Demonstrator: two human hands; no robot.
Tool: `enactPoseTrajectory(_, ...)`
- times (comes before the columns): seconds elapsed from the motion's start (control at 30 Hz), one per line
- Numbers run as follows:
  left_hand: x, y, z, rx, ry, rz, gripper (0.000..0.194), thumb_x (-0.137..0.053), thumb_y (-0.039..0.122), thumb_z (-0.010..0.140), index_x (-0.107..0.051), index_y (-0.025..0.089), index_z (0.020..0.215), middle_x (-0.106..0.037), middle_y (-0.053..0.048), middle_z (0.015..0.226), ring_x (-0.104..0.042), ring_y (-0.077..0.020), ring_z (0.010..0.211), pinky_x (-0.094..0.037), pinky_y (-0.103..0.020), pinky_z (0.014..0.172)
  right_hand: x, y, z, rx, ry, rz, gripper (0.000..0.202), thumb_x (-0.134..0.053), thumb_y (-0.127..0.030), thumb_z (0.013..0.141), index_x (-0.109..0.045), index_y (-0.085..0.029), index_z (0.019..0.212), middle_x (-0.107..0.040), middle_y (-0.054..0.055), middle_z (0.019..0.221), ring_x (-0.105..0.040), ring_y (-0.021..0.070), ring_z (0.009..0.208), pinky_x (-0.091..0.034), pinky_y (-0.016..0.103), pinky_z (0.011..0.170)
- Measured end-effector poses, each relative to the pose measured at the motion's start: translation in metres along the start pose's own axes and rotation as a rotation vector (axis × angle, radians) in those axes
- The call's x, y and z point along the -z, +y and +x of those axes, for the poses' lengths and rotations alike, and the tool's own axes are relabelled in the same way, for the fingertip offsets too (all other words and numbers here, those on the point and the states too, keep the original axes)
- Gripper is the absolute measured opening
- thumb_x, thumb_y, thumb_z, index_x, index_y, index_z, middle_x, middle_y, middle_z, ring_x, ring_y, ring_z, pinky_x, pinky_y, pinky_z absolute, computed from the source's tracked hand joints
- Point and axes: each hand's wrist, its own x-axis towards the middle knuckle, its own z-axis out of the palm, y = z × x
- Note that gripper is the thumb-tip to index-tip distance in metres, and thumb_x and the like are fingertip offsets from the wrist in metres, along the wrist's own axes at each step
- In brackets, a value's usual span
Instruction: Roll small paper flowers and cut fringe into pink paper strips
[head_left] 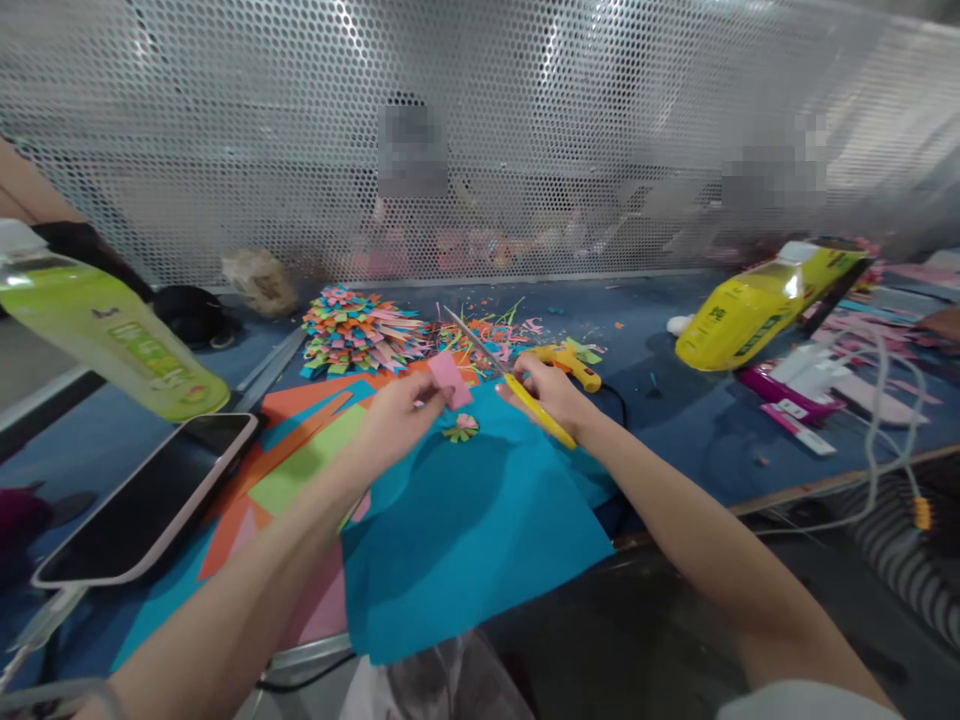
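Note:
A small pink paper piece (450, 379) is pinched between the fingers of my left hand (401, 415). Yellow-handled scissors (536, 408) rest in my right hand (551, 395), their blades pointing up and to the left, just right of the pink piece. Just below the pink piece lies a small fringed green and pink paper flower (461, 428), on a large blue sheet (480, 530). Orange and green sheets (307, 458) lie under my left forearm. Behind my hands sits a pile of multicoloured folded paper (360, 335), with thin paper scraps (487, 335) to its right.
A yellow glue gun (574, 365) lies behind my right hand. A phone (154, 495) and a green bottle (112, 335) are at the left. To the right are a yellow bottle (742, 315), a purple item (791, 392) and a white cable (874, 430). Perforated metal (495, 140) stands behind.

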Motion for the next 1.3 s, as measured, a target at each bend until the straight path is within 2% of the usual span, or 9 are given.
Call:
enactPoseTrajectory(0.13,0.015,-0.027,0.010,0.054,0.004,0.494,0.023,-0.041,0.032,0.082,-0.057,0.018,0.073,-0.066,-0.009,0.072,-0.061,-0.0217,0.068,-0.037,-0.028,0.057,0.001,0.002,0.003,0.020,0.054,-0.036,0.031,-0.057,-0.041,0.076,-0.034,-0.022,0.073,-0.039,-0.007,0.055,-0.036,0.0089,0.050,-0.027,0.024,0.051)
enactPoseTrajectory(0.27,0.020,-0.043,0.012,0.177,-0.065,0.717,0.025,-0.042,0.034,0.081,-0.060,0.017,0.078,-0.066,-0.012,0.073,-0.064,-0.0267,0.074,-0.041,-0.030,0.060,-0.002,0.007,0.004,0.026,0.047,-0.097,0.031,-0.057,-0.040,0.076,-0.033,-0.022,0.074,-0.039,-0.006,0.059,-0.038,0.0097,0.052,-0.027,0.024,0.052)
enactPoseTrajectory(0.37,0.018,-0.044,0.010,0.275,0.137,0.870,0.049,-0.047,0.047,0.079,-0.057,0.008,0.107,-0.064,-0.023,0.097,-0.061,-0.0360,0.091,-0.045,-0.039,0.069,-0.003,0.008,0.005,0.015,0.031,-0.140,0.031,-0.057,-0.041,0.076,-0.033,-0.022,0.074,-0.038,-0.007,0.058,-0.039,0.0100,0.051,-0.025,0.024,0.051)
enactPoseTrajectory(0.43,0.016,-0.042,0.010,0.180,0.241,0.921,0.064,-0.049,0.047,0.080,-0.043,0.004,0.128,-0.058,-0.026,0.114,-0.055,-0.0382,0.105,-0.044,-0.044,0.079,-0.003,0.007,0.005,0.011,0.031,-0.157,0.031,-0.056,-0.041,0.077,-0.033,-0.022,0.075,-0.037,-0.007,0.057,-0.038,0.0100,0.050,-0.024,0.024,0.051)
enactPoseTrajectory(0.57,0.005,-0.039,0.017,-0.217,-0.022,0.866,0.063,-0.043,0.035,0.088,-0.024,0.015,0.144,-0.057,-0.017,0.125,-0.046,-0.0313,0.121,-0.037,-0.042,0.093,-0.002,0.006,0.004,0.011,0.048,-0.177,0.031,-0.057,-0.041,0.077,-0.032,-0.022,0.074,-0.037,-0.007,0.055,-0.038,0.0096,0.049,-0.024,0.025,0.051)
enactPoseTrajectory(0.67,-0.005,-0.040,0.023,-0.267,-0.103,0.828,0.066,-0.040,0.028,0.089,-0.010,0.015,0.147,-0.060,-0.015,0.124,-0.052,-0.0273,0.117,-0.036,-0.039,0.092,-0.002,0.005,0.004,0.017,0.044,-0.173,0.030,-0.056,-0.041,0.078,-0.033,-0.022,0.075,-0.038,-0.007,0.057,-0.039,0.0100,0.051,-0.024,0.025,0.051)
enactPoseTrajectory(0.8,-0.012,-0.044,0.027,-0.217,-0.146,0.823,0.062,-0.037,0.022,0.090,-0.013,0.013,0.146,-0.068,-0.014,0.107,-0.060,-0.0233,0.106,-0.039,-0.034,0.090,-0.003,0.008,0.005,0.041,0.035,-0.156,0.029,-0.057,-0.042,0.077,-0.036,-0.021,0.077,-0.041,-0.005,0.060,-0.041,0.0107,0.054,-0.025,0.025,0.053)
enactPoseTrajectory(1.17,-0.010,-0.044,0.026,-0.179,-0.108,0.693,0.050,-0.040,0.018,0.087,-0.038,0.016,0.137,-0.068,-0.015,0.100,-0.063,-0.0271,0.098,-0.046,-0.035,0.082,-0.003,0.009,0.004,0.007,0.031,-0.167,0.032,-0.057,-0.045,0.076,-0.036,-0.021,0.078,-0.043,-0.005,0.061,-0.040,0.0101,0.054,-0.025,0.024,0.051)
enactPoseTrajectory(1.3,-0.009,-0.043,0.026,-0.098,0.092,0.265,0.045,-0.049,0.021,0.084,-0.044,0.017,0.129,-0.069,-0.011,0.097,-0.065,-0.0219,0.089,-0.049,-0.033,0.079,-0.003,0.009,0.004,0.018,0.031,-0.139,0.031,-0.058,-0.043,0.076,-0.036,-0.021,0.078,-0.042,-0.006,0.059,-0.040,0.0101,0.052,-0.026,0.024,0.051)
